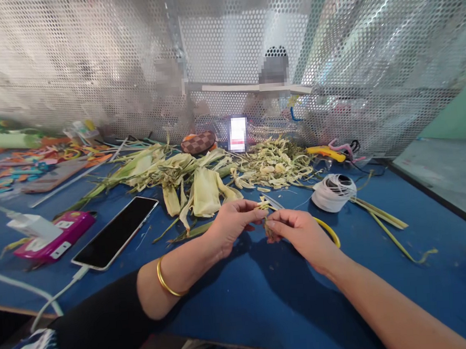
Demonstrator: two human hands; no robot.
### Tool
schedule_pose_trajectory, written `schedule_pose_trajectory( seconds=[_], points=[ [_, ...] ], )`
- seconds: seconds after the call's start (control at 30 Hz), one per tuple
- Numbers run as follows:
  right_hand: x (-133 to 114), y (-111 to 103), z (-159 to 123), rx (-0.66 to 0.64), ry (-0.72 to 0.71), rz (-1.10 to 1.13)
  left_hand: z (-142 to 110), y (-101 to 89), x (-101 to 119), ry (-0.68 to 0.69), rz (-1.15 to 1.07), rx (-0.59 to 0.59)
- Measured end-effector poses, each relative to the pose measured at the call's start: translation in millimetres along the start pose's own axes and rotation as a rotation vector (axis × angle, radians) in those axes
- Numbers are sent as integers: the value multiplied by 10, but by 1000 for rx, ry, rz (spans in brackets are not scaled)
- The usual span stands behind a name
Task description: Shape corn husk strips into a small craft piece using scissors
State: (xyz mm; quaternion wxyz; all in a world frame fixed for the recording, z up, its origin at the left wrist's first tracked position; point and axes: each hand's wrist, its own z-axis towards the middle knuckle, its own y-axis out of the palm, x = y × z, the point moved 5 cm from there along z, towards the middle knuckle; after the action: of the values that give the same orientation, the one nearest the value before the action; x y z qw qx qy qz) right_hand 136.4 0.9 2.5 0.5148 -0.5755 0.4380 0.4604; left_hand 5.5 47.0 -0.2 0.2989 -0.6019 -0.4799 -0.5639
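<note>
My left hand (231, 224) pinches a small bunch of pale husk strips (263, 205) between thumb and fingers, above the middle of the table. Close beside it, my right hand (302, 234) closes its thumb and fingers on the lower, darker end of the same bunch. Partly hidden behind the right hand lie scissors (332, 232), with a yellow handle and the blades showing past the knuckles. Pale corn husks (205, 192) are spread just beyond the left hand. A spool of white thread (333, 193) stands to the right, beyond the right hand.
On the blue table (225, 306), a phone (116, 233) is plugged into a cable, near a magenta power strip (57, 235). A heap of shredded husk (277, 164) lies at the back, before a perforated metal screen (224, 38). Loose husk stems (381, 215) lie right.
</note>
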Motion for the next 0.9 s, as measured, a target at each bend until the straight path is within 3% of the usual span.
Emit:
schedule_pose_trajectory(
  seconds=[0.2, 0.4, 0.63, 0.7, 0.83, 0.9],
  points=[
    [-1, -14, 8, -19, 48, -16, 33, -46, 13, 54, -34, 39],
    [-19, -17, 3, 22, 23, -28, 11, 38, -43, -28, -53, -63],
    [29, -83, 32, 68, 27, -14, 35, -1, -38, -3, -11, -13],
    [-7, -123, 29, 116, -55, -136, 37, -17, -40, -12, -23, 1],
    [-212, -196, -73, 357, -419, -448, 37, -35, -76, -61, -87, 47],
    [-274, -154, -127, 378, -553, -565, 38, -31, -91, -67, -102, 64]
  ],
)
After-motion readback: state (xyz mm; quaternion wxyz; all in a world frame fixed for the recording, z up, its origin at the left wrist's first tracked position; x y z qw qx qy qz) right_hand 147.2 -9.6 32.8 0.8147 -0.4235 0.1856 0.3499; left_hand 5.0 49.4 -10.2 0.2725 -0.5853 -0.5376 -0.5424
